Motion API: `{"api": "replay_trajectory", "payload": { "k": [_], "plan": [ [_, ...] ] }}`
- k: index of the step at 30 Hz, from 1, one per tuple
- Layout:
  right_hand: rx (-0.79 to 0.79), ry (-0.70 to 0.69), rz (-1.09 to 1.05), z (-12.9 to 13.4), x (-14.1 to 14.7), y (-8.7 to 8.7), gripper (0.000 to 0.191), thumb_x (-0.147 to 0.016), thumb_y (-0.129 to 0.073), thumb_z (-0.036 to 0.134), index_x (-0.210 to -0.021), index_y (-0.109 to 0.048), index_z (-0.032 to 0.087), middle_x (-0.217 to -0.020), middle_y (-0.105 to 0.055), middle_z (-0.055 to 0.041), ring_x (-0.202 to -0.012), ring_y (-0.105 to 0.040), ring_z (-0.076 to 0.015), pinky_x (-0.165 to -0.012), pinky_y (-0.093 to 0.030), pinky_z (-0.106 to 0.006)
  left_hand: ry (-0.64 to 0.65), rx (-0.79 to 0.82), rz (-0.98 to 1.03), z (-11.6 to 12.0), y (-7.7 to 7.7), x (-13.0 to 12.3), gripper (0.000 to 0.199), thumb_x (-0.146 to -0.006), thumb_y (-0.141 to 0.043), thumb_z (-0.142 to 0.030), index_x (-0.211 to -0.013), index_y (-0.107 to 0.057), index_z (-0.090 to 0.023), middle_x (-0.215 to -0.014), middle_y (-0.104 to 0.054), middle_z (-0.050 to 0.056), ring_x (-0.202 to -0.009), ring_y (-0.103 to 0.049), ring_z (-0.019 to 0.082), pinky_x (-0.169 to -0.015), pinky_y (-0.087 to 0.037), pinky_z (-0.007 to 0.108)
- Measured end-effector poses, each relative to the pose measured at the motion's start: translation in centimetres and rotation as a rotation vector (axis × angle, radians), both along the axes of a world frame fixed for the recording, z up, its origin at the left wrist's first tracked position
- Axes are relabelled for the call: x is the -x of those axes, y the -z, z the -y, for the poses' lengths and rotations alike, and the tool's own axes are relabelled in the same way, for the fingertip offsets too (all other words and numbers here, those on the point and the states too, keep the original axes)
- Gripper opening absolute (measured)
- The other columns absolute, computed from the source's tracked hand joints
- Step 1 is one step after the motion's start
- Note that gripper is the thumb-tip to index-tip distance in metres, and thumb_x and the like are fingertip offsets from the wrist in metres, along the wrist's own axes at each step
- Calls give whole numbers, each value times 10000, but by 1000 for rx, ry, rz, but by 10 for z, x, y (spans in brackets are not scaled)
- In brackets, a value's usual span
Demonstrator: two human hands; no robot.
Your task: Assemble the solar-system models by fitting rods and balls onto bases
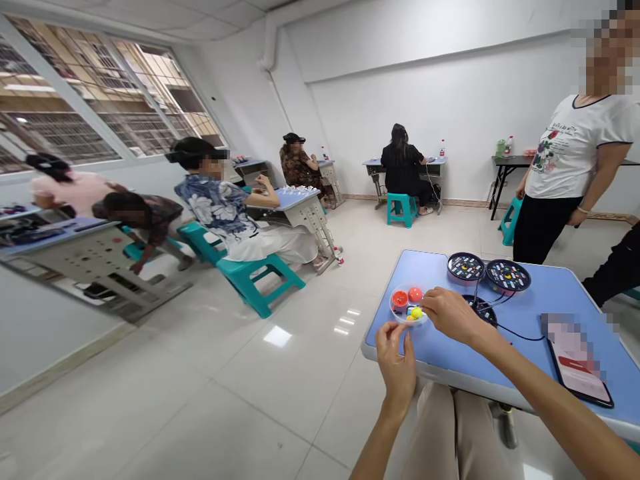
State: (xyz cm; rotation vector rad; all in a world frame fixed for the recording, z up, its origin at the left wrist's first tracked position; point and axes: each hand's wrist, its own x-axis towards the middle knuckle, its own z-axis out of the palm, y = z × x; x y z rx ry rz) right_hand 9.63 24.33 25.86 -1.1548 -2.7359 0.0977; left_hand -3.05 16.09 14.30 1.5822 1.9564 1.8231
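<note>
Now, clear plastic dish (401, 315) — right hand (450, 317) touching, left hand (395, 377) just below

The blue worktop (545, 293) carries two round dark trays (466, 267) at its far edge, a clear round dish (407, 305) toward the left, and a smartphone (580, 373) at the near right.

A clear round plastic dish (396, 315) is seen on the blue table (500, 320). A red half-shell (399, 299), a red ball (415, 295) and a yellow ball (416, 313) are contained within it.

Dish (407, 305) on table (545, 293), two cases (466, 267) behind, phone (580, 373) right.
</note>
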Motion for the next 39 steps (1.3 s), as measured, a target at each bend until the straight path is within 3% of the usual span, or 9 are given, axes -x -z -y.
{"api": "replay_trajectory", "payload": {
  "k": [6, 11, 18, 24, 29, 32, 39],
  "plan": [
    [70, 97, 142, -29, 53, 28, 192, -899, -548, 179, -908, -733, 130, -951, -737, -163, -896, -688, -266, -684, -457, -278, 2, 98, -106, -22, 12, 23, 349, -894, -528, -213, -1234, -607, -234, -1368, -478, 121, -1133, -533, 252, -957, -480, 453],
    [87, 148, 179, -36, 67, 46, 190, -853, -618, 221, -966, -734, 123, -1000, -731, -187, -969, -680, -291, -730, -489, -288, 77, 155, -204, -32, 18, 29, 321, -879, -546, -191, -1185, -638, -201, -1361, -500, 147, -1225, -492, 293, -1003, -456, 506],
    [122, 163, 195, -39, 69, 48, 262, -786, -698, 252, -1010, -725, 119, -1008, -733, -193, -947, -697, -304, -745, -500, -305, 103, 140, -174, -34, 23, 29, 269, -892, -535, -181, -1137, -646, -201, -1360, -490, 140, -1218, -500, 280, -1009, -463, 505],
    [170, 148, 148, -42, 68, 46, 166, -812, -652, 229, -924, -744, 147, -997, -740, -188, -967, -693, -296, -777, -485, -308, 136, 127, -138, -34, 22, 31, 249, -895, -528, -180, -1107, -655, -210, -1342, -493, 127, -1224, -507, 264, -1019, -465, 478],
    [218, 200, -11, -42, 56, 43, 185, -804, -583, 113, -903, -737, 141, -1023, -728, -202, -1018, -664, -302, -799, -458, -326, 144, 118, -117, -33, 19, 31, 230, -893, -535, -206, -1086, -661, -216, -1337, -496, 119, -1186, -542, 251, -999, -485, 459],
    [276, 252, -177, -42, 44, 41, 242, -818, -493, 82, -860, -728, 123, -950, -733, -199, -948, -669, -298, -765, -441, -340, 136, 129, -119, -31, 18, 30, 217, -898, -535, -230, -1073, -661, -210, -1337, -497, 121, -1196, -536, 257, -993, -488, 463],
    [623, 237, -669, -33, 19, 39, 183, -719, -538, 166, -840, -675, 161, -689, -694, -28, -621, -606, -150, -570, -412, -238, 125, 148, -114, -28, 10, 28, 174, -888, -556, -265, -1009, -672, -217, -1322, -518, 102, -1155, -557, 246, -961, -512, 444]
  ]
}}
